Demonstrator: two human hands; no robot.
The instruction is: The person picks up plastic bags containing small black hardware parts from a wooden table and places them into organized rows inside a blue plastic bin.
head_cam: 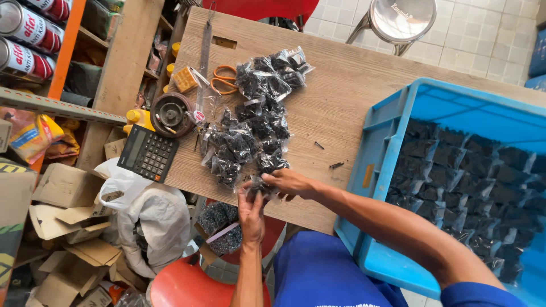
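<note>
At the table's (341,96) near edge, both hands, left (250,213) and right (291,183), grip one small bag (261,186) of black pieces.

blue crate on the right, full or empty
Nearly full: the blue crate holds tidy rows of small black-filled bags across its visible floor.
</note>
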